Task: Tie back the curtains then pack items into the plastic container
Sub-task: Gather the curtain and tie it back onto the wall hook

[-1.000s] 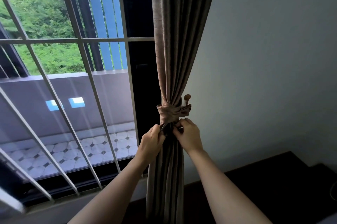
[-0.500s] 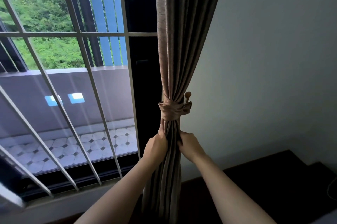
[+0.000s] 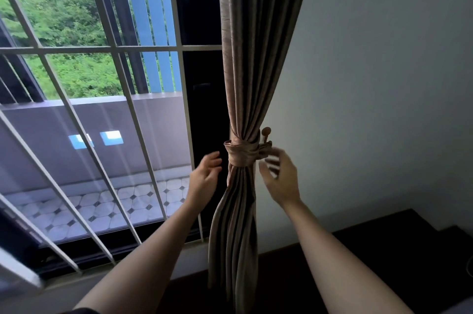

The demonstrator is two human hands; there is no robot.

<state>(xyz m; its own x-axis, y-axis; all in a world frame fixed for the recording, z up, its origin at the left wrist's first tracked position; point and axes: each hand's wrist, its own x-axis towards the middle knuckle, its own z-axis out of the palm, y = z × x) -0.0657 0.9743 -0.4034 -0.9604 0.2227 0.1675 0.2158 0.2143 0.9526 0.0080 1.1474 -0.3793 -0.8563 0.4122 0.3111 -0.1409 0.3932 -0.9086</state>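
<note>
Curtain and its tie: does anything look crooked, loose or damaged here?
Nothing stands out. The tie wraps snugly around the gathered curtain and reaches the wall hook. The left hand and right hand are open beside it.

Daylight through the window [image 3: 89, 83]; dim interior — wide-angle bending.

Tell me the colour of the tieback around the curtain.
Shiny pinkish tan tieback, matching the curtain; seen in the head view.
</note>
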